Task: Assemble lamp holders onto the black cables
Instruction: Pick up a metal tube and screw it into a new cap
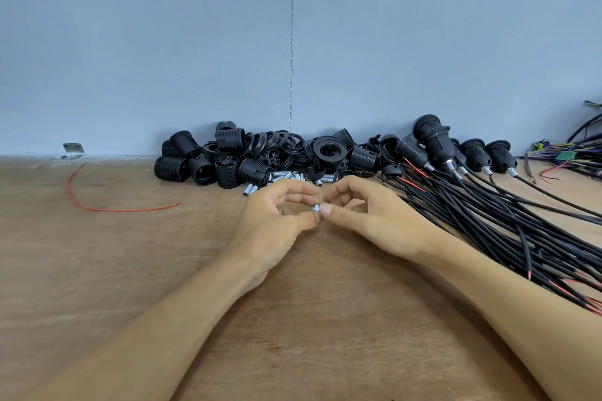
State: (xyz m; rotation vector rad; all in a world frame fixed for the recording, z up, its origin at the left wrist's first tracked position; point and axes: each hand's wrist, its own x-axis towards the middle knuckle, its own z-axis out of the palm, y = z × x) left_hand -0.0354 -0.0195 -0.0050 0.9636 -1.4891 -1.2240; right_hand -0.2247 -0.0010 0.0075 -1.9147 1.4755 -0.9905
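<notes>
Left hand [273, 221]: fingers curled, thumb and fingertips pinching a small metal fitting [315, 208], probably to steady it.
Right hand [374, 218]: curled too, with the thumb pressed to the same fitting. It looks as if the two hands are twisting or seating it together.
Lamp holder parts [247, 159]: loose black shells and rings heaped along the wall, within easy reach just beyond the hands.
Metal tubes [286, 176]: scattered at the heap's near edge.
Black cables [488, 221]: fanned out on the right, beside the right forearm, so an end is easy to pick.
Finished holders [436, 143]: already on cables, at the fan's far end.
Tabletop [130, 270]: bare worn wood, with a stray red wire [97, 205] on the left.
Wall [163, 42]: plain blue-grey with a vertical seam. A small bracket [73, 150] sits at its foot.
</notes>
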